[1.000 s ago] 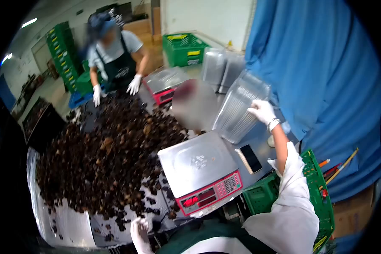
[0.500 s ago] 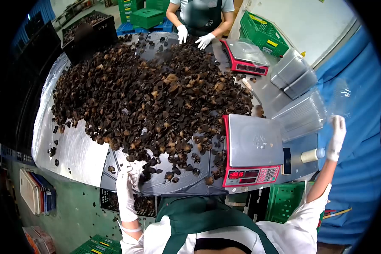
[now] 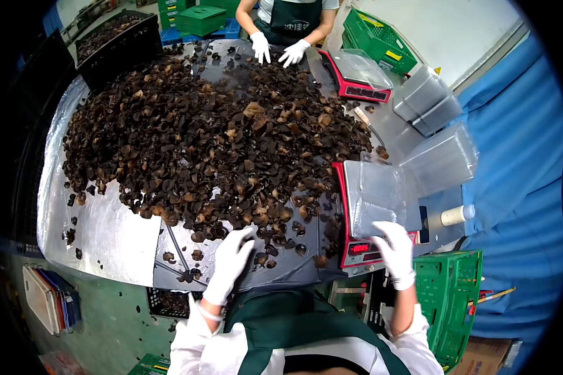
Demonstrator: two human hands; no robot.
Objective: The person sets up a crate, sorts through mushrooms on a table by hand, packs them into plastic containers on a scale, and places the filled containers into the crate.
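Observation:
A clear plastic box (image 3: 376, 199) lies on the steel plate of the near red scale (image 3: 342, 212), whose red digits are lit. At the box's lower edge is my right hand (image 3: 395, 255), white-gloved, its thumb and fingers apart; I cannot tell whether the fingertips touch the plastic. My left hand (image 3: 230, 265), also gloved, hovers over the near table edge with its fingers stretched towards the heap of dark wood ear mushrooms (image 3: 219, 137). Nothing shows in that hand. A few loose mushroom pieces lie close to it on the grey surface.
Stacked clear boxes (image 3: 441, 159) stand right of the scale, beside a phone (image 3: 423, 224) and a white bottle (image 3: 456, 215). A knife (image 3: 363, 117) lies near a second red scale (image 3: 363, 84). Across the table, a co-worker's gloved hands (image 3: 275, 52) touch the heap. A black crate (image 3: 119, 50) stands far left.
My right hand has come in from the far right, and the clear box it held up now lies on the scale. My left hand has moved right and slightly up along the table edge.

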